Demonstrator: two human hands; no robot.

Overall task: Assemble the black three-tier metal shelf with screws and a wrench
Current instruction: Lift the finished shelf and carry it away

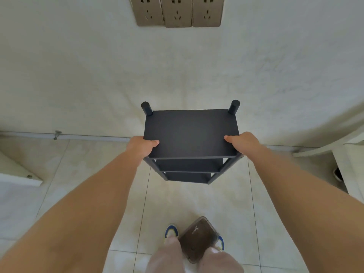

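A person stands over a black three-tier metal shelf point(190, 134) at the centre of the frame, upright near a pale wall point(78, 75). The left hand point(140, 145) grasps the top tier's left edge, thumb lying on the panel; the right hand point(243, 143) grasps the right edge the same way, each grip closed on the shelf. Two round post ends rise at the far corners. At bottom centre, a brown tray point(198, 238) holding a small wrench point(195, 230) lies on the tiled floor point(197, 201) between the person's shoes. Three wall sockets point(177, 11) line the top edge.
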